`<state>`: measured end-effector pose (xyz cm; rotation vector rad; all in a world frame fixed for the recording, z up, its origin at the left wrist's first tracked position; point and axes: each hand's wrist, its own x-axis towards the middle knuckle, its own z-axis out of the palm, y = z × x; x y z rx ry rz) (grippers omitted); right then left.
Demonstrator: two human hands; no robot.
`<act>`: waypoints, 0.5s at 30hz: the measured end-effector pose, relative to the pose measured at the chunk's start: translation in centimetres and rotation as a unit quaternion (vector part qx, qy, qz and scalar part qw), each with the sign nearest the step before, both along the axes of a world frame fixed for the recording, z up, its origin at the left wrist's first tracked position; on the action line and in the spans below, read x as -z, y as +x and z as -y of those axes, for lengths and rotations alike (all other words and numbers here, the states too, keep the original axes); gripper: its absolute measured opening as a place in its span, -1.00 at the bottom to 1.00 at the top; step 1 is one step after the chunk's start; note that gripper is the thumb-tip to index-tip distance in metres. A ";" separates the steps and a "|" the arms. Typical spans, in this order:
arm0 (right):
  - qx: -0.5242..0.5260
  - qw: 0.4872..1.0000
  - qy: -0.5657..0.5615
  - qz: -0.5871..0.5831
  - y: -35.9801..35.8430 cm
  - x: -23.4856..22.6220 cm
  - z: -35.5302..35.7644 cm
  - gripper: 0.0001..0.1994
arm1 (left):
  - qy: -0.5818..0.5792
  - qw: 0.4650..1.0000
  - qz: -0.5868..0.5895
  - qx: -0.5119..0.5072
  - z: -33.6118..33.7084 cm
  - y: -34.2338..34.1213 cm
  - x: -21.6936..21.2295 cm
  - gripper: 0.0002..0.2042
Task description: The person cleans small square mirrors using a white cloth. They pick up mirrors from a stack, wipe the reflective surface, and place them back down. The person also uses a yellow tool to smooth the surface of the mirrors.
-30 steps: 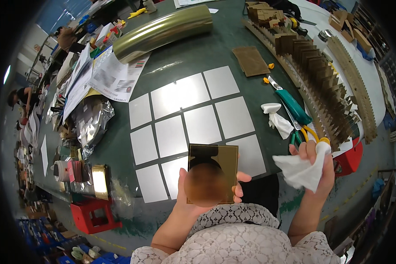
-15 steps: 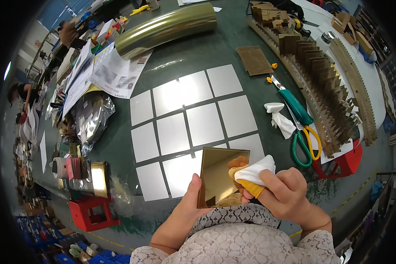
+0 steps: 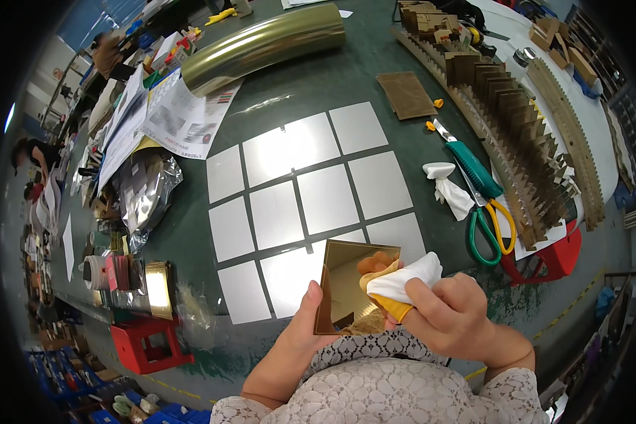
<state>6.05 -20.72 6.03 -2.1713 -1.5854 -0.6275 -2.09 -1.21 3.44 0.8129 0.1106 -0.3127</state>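
Note:
My left hand (image 3: 305, 319) grips a gold mirror plate (image 3: 346, 279) by its left edge, thumb along the side. The plate is square, tilted up above the table's near edge, and its shiny face reflects the room and fingers. My right hand (image 3: 449, 314) pinches a white cloth (image 3: 410, 279) against the right part of that face. A yellow patch (image 3: 391, 305) shows just under the cloth; I cannot tell whether it is cloth or reflection. Behind the plate, several pale square sheets (image 3: 277, 214) lie in rows on the dark green table (image 3: 297, 92).
Scissors with green and yellow handles (image 3: 479, 226), a green-handled cutter (image 3: 473, 168) and a crumpled white tissue (image 3: 451, 194) lie right. Beyond them run toothed brown racks (image 3: 498, 127). A gold film roll (image 3: 268, 49) and papers (image 3: 173, 116) lie far left. Red stools (image 3: 143, 346) stand below.
The white cloth and my right hand have shifted slightly left across the mirror plate. The left hand keeps its hold, with the plate almost unmoved.

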 end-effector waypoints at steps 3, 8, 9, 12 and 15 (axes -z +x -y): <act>0.003 1.000 0.011 0.005 0.2 -0.1 -0.1 -0.76 | -0.027 0.999 0.037 -0.002 -0.3 -0.2 2.3 -0.21; 0.002 1.000 0.008 -0.018 0.2 -0.3 -0.5 -0.75 | -0.105 0.993 0.053 -0.007 -0.4 -0.6 2.5 -0.22; -0.004 1.000 0.008 -0.015 0.3 -0.2 -0.5 -0.75 | -0.068 0.997 0.030 -0.013 -0.4 -0.6 2.1 -0.22; 0.004 1.000 0.007 0.013 -0.1 0.3 -0.2 -0.75 | -0.046 0.999 0.012 -0.008 -0.6 -0.4 2.1 -0.22; 0.003 1.000 0.010 -0.019 0.5 0.2 -0.5 -0.75 | -0.014 0.999 -0.022 -0.028 -0.1 -0.5 1.4 -0.13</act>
